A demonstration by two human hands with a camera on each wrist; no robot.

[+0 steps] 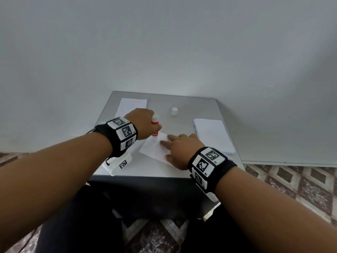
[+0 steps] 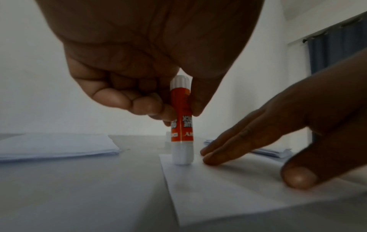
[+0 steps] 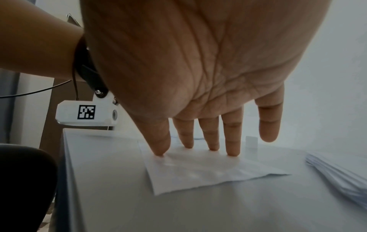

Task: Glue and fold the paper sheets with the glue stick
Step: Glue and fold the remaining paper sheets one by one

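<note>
A white paper sheet (image 1: 155, 148) lies at an angle in the middle of the grey table (image 1: 191, 106). My left hand (image 1: 144, 125) grips a red and white glue stick (image 1: 155, 127) upright, its open end pressed down on the sheet's far corner (image 2: 181, 161). My right hand (image 1: 179, 152) lies flat on the sheet with straight fingers (image 3: 232, 141) and thumb pinning it down. In the left wrist view the glue stick (image 2: 181, 120) is held between curled fingers and thumb. The sheet (image 3: 198, 171) shows under the right fingertips.
The white glue cap (image 1: 174, 111) stands alone further back on the table. A stack of white sheets (image 1: 213, 136) lies at the right, and another paper pile (image 1: 131, 106) at the back left. A white tagged device (image 1: 120, 164) hangs near the table's front left edge.
</note>
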